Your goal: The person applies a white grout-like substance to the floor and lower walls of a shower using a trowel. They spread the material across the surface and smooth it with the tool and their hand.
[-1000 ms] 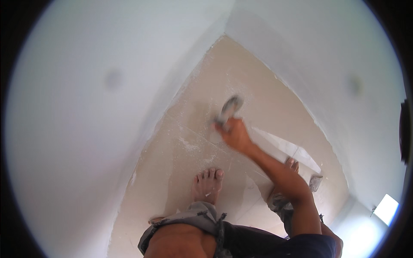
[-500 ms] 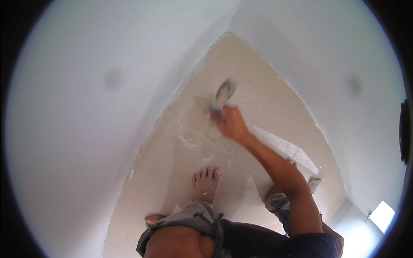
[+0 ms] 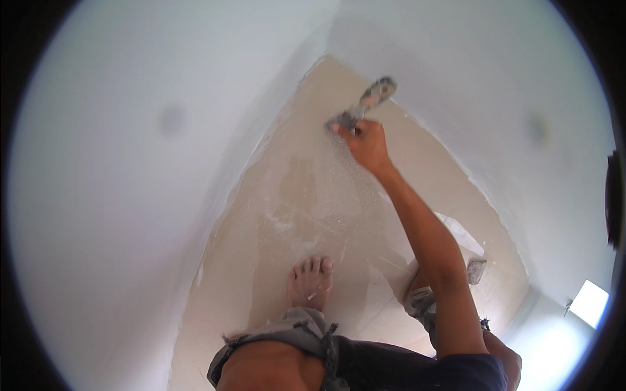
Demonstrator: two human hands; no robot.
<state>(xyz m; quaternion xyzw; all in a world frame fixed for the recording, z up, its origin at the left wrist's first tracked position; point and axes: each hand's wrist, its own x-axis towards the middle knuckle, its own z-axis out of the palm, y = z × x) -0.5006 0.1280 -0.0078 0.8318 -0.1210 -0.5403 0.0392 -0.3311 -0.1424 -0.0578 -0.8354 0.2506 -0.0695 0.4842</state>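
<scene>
My right hand (image 3: 369, 144) is closed on a putty knife (image 3: 379, 92), gripping it by its dark blade end. The worn, paint-stained handle points away to the far right. The hand is low over the beige floor (image 3: 306, 146), near the corner of the room; I cannot tell whether the blade touches it. White dust and scuffs (image 3: 280, 221) lie on the floor between the hand and my bare foot (image 3: 311, 280). My left hand is out of view.
White walls rise on the left (image 3: 130, 195) and right (image 3: 521, 104), meeting at the far corner. A small grey block (image 3: 476, 270) lies beside my right arm, near a bright white patch (image 3: 460, 233) on the floor. A bright rectangle (image 3: 589, 304) shows at the lower right.
My right hand has moved away from me toward the corner, with the putty knife in it. The handle now tilts further right. The view has shifted slightly.
</scene>
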